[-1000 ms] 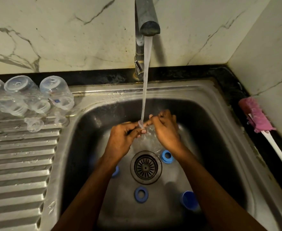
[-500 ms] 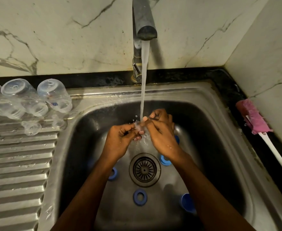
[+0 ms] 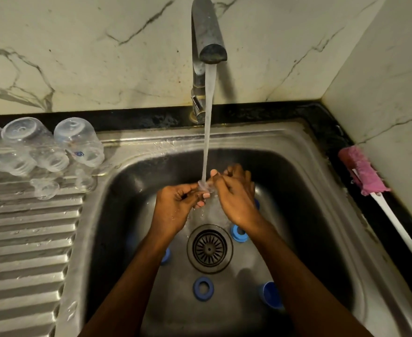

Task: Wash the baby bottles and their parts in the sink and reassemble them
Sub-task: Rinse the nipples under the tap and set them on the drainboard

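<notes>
Nearest in the sink (image 3: 321, 181): a blue ring (image 3: 203, 288) lies flat on the basin floor, with a blue cap (image 3: 270, 295) to its right, tipped on its side and touching the right forearm's edge. Drain strainer (image 3: 209, 249) sits mid-floor between both forearms. A second ring (image 3: 239, 232) is just right of the strainer under the right wrist. A third ring (image 3: 166, 255) is mostly hidden by the left forearm.

Above the strainer, left hand (image 3: 175, 205) and right hand (image 3: 234, 198) meet, fingers curled, both pinching a small clear part (image 3: 206, 187) between fingertips. Water stream (image 3: 208, 117) lands right on it.

Left rim: ribbed drainboard (image 3: 25, 239) with two small clear pieces (image 3: 44, 188), and behind them three clear bottles (image 3: 34, 144) upside down in a touching row. The rightmost bottle has a blue mark, too small to read.

Right rim: pink-headed brush (image 3: 363, 170) on the dark counter strip, white handle running toward the camera, tight against the side wall.

Far: faucet (image 3: 208, 32) centred over the basin, marble wall (image 3: 102, 57) behind.
</notes>
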